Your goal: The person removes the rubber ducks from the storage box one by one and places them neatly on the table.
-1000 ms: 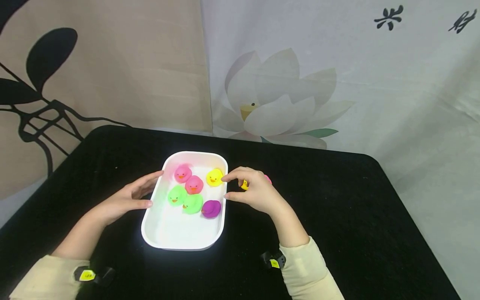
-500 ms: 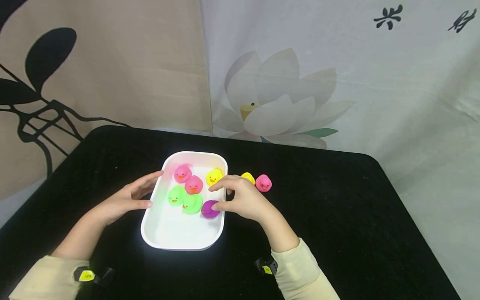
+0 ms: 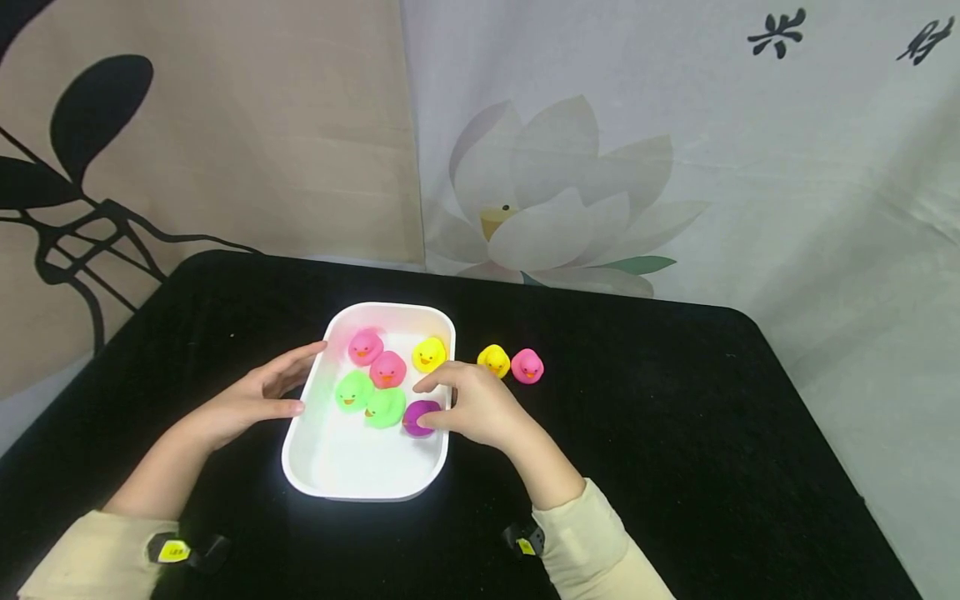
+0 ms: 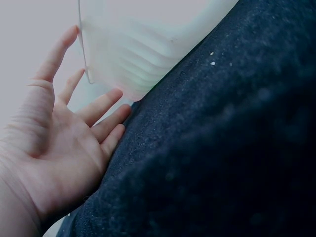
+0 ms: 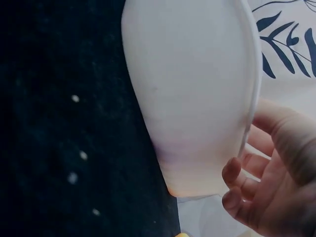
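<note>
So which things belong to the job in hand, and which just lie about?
Likely in the job:
white tray, by the left hand
purple duck, at the right hand
also inside: yellow duck, two pink ducks, two green ducks
beside the tray: second yellow duck, third pink duck

Just surroundings:
black cloth
printed backdrop

The left forearm (image 3: 168, 475) and the right forearm (image 3: 547, 467) slanted inward, toward each other. The left hand (image 3: 247, 396) was stretched forward with parted, relaxed fingers, and its thumb stood apart from them. The right hand (image 3: 480, 407) pointed inward; its thumb and forefinger were separated, while some other fingers were bent loosely.
</note>
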Available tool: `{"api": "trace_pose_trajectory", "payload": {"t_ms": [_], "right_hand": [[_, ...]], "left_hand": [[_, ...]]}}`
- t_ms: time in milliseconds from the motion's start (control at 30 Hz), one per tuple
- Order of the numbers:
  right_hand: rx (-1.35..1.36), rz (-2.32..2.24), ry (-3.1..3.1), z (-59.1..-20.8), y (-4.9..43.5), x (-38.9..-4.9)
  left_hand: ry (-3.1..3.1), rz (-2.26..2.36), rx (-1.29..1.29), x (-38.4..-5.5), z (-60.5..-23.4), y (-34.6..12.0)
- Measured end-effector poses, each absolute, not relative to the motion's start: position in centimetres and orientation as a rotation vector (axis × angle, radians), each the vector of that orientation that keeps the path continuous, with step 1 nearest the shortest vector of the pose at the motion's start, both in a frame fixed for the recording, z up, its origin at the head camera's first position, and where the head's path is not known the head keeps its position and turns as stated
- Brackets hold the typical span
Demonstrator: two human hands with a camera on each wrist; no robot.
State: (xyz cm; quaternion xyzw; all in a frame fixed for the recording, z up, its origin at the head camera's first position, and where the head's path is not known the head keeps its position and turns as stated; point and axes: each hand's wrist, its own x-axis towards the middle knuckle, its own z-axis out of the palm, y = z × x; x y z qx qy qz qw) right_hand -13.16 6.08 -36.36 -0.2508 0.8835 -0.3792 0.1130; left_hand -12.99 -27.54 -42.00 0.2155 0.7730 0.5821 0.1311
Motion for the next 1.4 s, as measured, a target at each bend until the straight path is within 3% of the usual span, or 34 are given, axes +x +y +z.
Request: {"api": "trace_pose_trajectory", "payload": {"t_ms": [933, 1400], "right_hand": [[-0.527, -0.971, 2.653, -36.4, 4.2, -12.5], [-0.583, -1.001, 2.623, -36.5, 4.6, -12.5]], "left_hand": [[2.263, 1.672, 0.609, -13.0, -41.8, -27.4], [2.258, 1.675, 0.604, -12.8, -41.5, -27.2]]}}
